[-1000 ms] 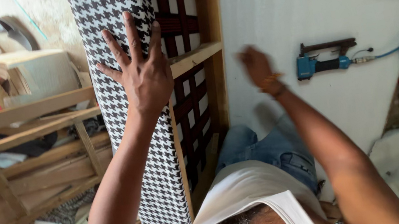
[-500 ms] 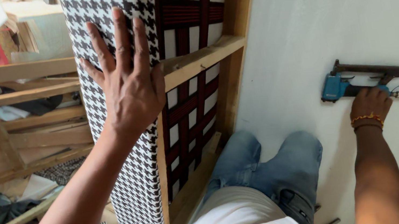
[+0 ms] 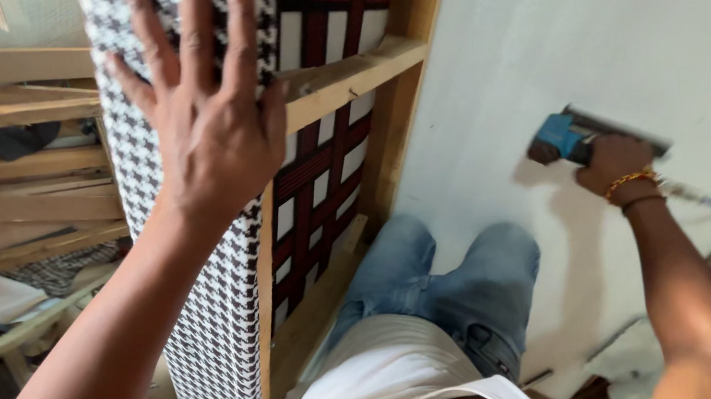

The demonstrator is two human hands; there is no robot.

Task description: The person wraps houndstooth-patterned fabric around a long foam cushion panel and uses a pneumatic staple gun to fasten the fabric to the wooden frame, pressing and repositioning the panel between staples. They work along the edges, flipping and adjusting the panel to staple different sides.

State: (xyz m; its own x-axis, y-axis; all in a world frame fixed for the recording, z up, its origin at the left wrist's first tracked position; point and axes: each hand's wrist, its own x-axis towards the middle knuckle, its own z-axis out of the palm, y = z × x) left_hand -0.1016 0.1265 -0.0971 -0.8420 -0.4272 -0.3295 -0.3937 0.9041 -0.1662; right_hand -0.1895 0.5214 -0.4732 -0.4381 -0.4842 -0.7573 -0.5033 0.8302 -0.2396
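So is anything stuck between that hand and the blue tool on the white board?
No. The right hand is already closed on the blue stapler, with nothing visible between them. The left hand presses flat on the houndstooth fabric.

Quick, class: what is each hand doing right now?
Left hand: open, flat against the houndstooth panel.
Right hand: closed on the blue staple gun.
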